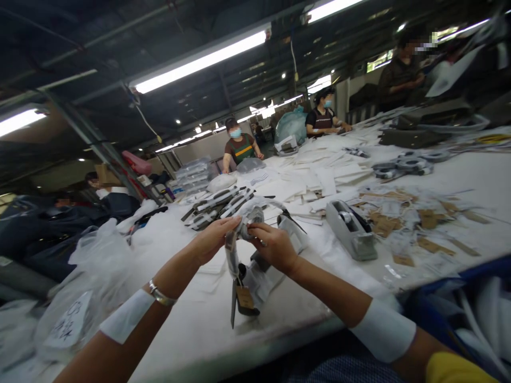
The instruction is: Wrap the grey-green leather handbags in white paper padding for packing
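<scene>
In the head view my left hand and my right hand meet above the table. Between them is a rolled strap, greyish and wrapped in see-through plastic. My left fingers close on its left side and my right fingers pinch the right side. From the bundle a wrapped length hangs down to a brown paper tag, which dangles on a string beside a dark strap end. White wrapping with dark strap parts lies below my right hand. Exact details of the bundle are blurred.
A pile of wrapped straps lies ahead. A grey tape dispenser stands right, beside scattered brown tags. White sheets cover the far table. Plastic bags crowd the left. Co-workers sit across the table.
</scene>
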`<state>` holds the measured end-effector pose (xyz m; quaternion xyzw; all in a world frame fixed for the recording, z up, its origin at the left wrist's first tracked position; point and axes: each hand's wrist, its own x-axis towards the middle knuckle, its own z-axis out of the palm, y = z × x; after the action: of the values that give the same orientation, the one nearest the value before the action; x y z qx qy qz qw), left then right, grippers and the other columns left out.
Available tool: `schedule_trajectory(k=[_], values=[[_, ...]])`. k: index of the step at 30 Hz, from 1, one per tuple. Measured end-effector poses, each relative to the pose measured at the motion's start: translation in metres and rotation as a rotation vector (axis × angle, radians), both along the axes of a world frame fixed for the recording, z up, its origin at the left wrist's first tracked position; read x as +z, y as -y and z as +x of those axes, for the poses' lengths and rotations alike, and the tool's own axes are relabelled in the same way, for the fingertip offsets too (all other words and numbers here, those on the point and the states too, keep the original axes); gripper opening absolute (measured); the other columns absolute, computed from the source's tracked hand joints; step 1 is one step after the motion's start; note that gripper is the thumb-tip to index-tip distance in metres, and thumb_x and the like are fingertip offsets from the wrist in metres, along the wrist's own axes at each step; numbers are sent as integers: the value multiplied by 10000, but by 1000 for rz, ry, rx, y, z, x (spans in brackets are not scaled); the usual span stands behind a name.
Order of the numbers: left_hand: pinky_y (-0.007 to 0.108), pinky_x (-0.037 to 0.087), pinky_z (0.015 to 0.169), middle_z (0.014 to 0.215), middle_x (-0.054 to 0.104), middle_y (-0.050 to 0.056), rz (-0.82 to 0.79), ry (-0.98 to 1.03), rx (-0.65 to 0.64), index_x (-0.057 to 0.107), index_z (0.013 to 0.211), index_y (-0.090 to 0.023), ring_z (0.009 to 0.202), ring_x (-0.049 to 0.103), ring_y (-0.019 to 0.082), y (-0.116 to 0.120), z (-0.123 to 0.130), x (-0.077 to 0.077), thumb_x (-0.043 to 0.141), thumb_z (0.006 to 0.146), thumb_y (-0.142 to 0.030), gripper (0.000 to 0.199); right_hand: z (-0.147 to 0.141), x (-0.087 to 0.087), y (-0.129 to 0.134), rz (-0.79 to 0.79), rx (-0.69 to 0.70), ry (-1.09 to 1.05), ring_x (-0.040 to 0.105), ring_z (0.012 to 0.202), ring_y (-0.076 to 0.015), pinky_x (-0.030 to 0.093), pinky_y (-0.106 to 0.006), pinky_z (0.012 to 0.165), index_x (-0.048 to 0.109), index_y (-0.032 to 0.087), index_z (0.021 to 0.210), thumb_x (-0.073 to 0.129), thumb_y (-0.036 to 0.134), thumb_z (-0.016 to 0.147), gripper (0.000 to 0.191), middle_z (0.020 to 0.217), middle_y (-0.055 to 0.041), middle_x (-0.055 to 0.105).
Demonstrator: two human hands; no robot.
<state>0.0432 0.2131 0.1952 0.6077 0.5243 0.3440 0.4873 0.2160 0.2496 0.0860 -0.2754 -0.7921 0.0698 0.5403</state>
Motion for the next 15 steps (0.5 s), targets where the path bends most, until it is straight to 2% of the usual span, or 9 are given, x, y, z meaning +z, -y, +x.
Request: schedule_trajectory(k=[3,8,12,15], values=[[314,448,860,957,705,50,31,46,8,710,1003,-182,894,597,200,2,3,-7,634,845,-561,417,2,-1,4,-18,15,0,684,1049,-215,553,-325,903,679,256,1147,577,238,925,245,1232,-48,685],[327,473,886,981,710,52,66,74,156,695,991,-182,957,609,232,4,11,-18,684,784,-595,462,32,-9,25,-32,102,66,614,1188,-175,510,-288,999,591,245,1300,520,220,958,350,1389,-58,582],[243,488,730,884,697,-11,77,89,240,670,955,-195,831,589,172,3,17,-16,743,746,-549,417,84,-29,49,-56,109,89,644,1134,-151,523,-262,972,619,240,1253,519,235,971,299,1301,-51,649],[178,433,571,761,643,-64,128,61,318,642,917,-211,660,510,103,-4,19,-12,701,796,-480,301,143,-51,55,-120,-40,86,681,1049,-154,544,-265,917,662,225,1181,543,234,962,249,1155,-50,717]])
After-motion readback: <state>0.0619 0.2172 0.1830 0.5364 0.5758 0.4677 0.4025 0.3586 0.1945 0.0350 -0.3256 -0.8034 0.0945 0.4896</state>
